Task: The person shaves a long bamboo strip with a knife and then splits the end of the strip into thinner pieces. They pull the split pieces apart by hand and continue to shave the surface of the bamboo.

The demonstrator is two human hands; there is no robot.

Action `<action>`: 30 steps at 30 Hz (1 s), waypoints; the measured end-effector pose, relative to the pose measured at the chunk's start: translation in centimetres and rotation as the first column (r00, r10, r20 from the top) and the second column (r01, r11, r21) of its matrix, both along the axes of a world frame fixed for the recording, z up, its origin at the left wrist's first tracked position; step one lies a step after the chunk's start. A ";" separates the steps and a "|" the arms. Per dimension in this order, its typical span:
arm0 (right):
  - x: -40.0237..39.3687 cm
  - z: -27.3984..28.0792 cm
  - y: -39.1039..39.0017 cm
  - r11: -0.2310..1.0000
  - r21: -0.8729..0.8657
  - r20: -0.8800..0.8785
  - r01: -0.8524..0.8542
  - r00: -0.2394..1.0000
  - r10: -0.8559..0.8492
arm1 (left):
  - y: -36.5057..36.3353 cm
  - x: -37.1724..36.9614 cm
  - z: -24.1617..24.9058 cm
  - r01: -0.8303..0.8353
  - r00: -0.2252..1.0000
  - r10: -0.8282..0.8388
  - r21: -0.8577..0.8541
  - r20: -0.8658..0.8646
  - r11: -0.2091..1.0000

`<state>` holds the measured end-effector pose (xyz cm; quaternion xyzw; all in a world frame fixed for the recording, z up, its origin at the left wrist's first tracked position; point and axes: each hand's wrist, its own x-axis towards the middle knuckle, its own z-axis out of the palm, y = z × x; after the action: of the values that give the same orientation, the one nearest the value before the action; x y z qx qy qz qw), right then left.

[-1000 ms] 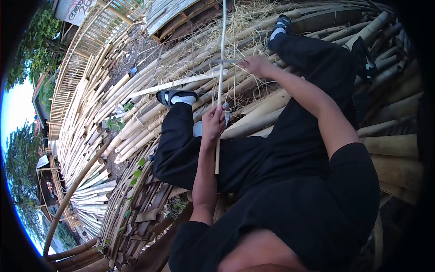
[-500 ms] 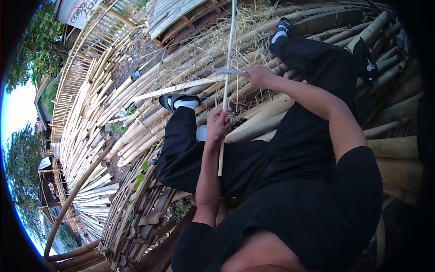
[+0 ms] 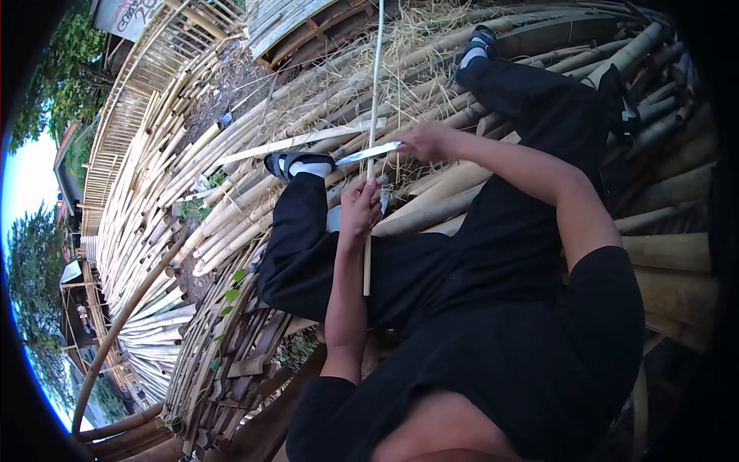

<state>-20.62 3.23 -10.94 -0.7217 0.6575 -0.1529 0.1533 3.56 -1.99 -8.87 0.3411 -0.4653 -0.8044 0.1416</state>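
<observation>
My left hand (image 3: 361, 208) is closed round a long, thin bamboo strip (image 3: 376, 85), whose short end sticks out below the fist over my thigh. The strip's far part runs away past the top edge of the view. In my right hand (image 3: 428, 142) is the handle end of a knife, largely covered by the fingers. Its bright blade (image 3: 368, 152) points left and crosses the strip just beyond my left hand. Pale shavings (image 3: 416, 73) lie on the bamboo poles beyond both hands.
Bamboo poles (image 3: 146, 192) are piled at the left and under my sandalled feet. A bamboo fence (image 3: 127, 146) stands at the far left. Wooden boards (image 3: 289, 29) lie at the top, and thick bamboo (image 3: 670, 262) is at the right.
The knife blade has come down along the strip, closer to my left hand, and now shows its flat side. My left hand still grips the strip.
</observation>
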 end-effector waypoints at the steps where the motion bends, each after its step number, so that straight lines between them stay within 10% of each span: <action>1: -2.8 -1.5 -1.4 0.999 -0.022 -0.154 -0.039 0.987 0.035 | 0.2 0.4 -0.2 0.015 1.000 -0.015 -0.009 0.002 1.000; 6: -3.2 -1.4 -1.9 0.866 0.003 0.027 0.499 0.866 -0.499 | 0.2 -1.2 0.6 0.042 0.999 -0.041 -0.022 0.032 0.999; 12: -2.2 -1.0 -1.4 0.998 0.057 -0.167 0.018 0.986 -0.008 | 0.2 0.6 -0.1 0.030 0.999 -0.030 -0.010 -0.010 0.999; 15: -11.9 -2.6 -3.0 0.433 0.047 0.081 0.900 0.429 -0.900 | 1.0 1.5 -0.4 0.072 0.997 -0.072 0.000 0.012 0.997; 26: -3.1 3.8 -1.8 0.844 -0.004 0.328 0.537 0.798 -0.506 | -0.4 -0.1 1.2 0.084 0.994 -0.085 -0.018 -0.062 0.996; 30: -3.1 2.9 -2.4 0.793 -0.283 0.386 0.539 0.821 -0.420 | -0.2 0.8 1.8 0.129 0.989 -0.130 -0.022 -0.075 0.991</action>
<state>-23.68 0.84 -8.00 -0.5119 0.7464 -0.4203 0.0652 4.36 -2.24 -7.11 0.2781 -0.4874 -0.8204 0.1097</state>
